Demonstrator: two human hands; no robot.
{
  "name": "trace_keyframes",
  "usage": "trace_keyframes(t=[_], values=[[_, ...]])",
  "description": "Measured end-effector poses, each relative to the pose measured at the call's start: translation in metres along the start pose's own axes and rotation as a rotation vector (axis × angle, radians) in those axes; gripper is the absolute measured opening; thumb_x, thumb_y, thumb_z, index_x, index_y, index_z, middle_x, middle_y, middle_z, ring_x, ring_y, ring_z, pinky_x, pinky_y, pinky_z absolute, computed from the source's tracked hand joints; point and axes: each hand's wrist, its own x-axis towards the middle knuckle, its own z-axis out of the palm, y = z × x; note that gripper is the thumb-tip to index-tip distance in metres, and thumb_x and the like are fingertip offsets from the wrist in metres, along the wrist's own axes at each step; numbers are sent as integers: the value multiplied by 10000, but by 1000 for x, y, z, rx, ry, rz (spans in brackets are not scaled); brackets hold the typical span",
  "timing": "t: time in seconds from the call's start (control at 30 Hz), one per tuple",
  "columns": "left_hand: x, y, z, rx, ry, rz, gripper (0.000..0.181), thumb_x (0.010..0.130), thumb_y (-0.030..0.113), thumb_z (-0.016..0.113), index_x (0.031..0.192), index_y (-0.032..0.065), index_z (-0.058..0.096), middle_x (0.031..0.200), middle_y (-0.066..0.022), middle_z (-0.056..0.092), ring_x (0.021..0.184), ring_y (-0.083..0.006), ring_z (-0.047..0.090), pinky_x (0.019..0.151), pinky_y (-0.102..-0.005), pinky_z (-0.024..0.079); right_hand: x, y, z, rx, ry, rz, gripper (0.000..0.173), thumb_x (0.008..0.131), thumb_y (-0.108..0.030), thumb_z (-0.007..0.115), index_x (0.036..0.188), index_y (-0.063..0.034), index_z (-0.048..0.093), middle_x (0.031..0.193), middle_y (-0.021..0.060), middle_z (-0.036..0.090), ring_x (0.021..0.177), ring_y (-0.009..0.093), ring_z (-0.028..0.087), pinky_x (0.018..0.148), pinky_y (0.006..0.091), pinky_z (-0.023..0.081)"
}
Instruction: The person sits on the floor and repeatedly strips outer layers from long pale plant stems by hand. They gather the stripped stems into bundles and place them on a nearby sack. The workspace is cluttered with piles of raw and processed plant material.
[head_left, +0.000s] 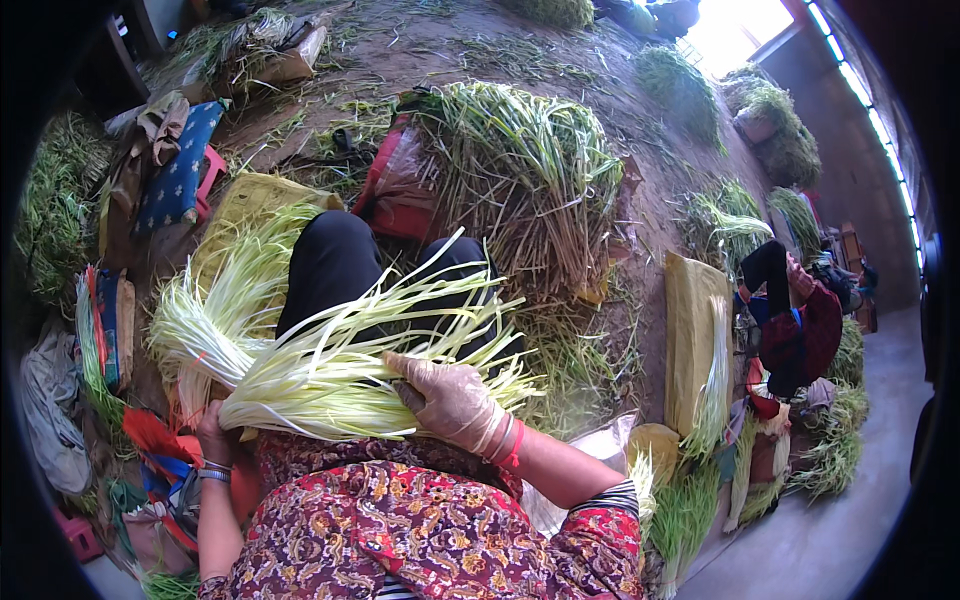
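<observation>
A loose bunch of pale yellow-green leafy stalks lies across my lap, its white ends to the left. My left hand, with a metal watch band on the wrist, grips those white ends. My right hand, in a thin worn glove, rests on the leafy part with the thumb raised and the fingers partly hidden behind it; whether it grips any leaves I cannot tell. Beyond my left hand, another pile of the pale stalks lies against my knee on a yellow sack, with an orange-red tie around some of it.
A large heap of green-topped, brown-stemmed stalks stands beyond my knees. At the right are a yellow woven sack and a seated co-worker. A blue patterned cushion sits on a pink stool. Leaf scraps litter the floor.
</observation>
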Motion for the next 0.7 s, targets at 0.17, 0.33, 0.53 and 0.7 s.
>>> trace_keyframes(t=[0.17, 0.33, 0.53, 0.7], values=[[-3, 14, -1, -46, 9, -54, 319, 730, 63, 779, 1016, 69, 638, 870, -146, 632, 829, -382, 666, 717, -438, 532, 0, -3, 2, -296, 53, -183, 352, 914, -195, 706, 1253, -100, 689, 695, 99, 598, 593, 279, 633, 535, 415, 487], [-2, 12, 3, -42, 30, -40, 314, 731, 62, 774, 1014, 65, 640, 865, -150, 628, 821, -387, 663, 709, -434, 532, -2, -8, -4, -468, 8, -218, 292, 922, -241, 689, 1190, -127, 705, 765, 65, 585, 657, 254, 603, 581, 427, 472], [2, 10, 4, -36, 36, -36, 303, 749, 87, 786, 1015, 71, 643, 867, -142, 642, 805, -389, 673, 691, -434, 536, 21, -8, -14, -526, -135, -303, 179, 900, -255, 676, 1010, -124, 728, 961, 86, 634, 882, 279, 625, 712, 458, 489], [3, 14, 1, -25, 53, -20, 275, 766, 111, 791, 992, 77, 639, 863, -136, 649, 796, -389, 675, 683, -433, 538, 28, 0, -13, -154, -266, -240, 144, 865, -190, 700, 957, -81, 720, 870, 121, 654, 830, 345, 644, 731, 467, 510]])
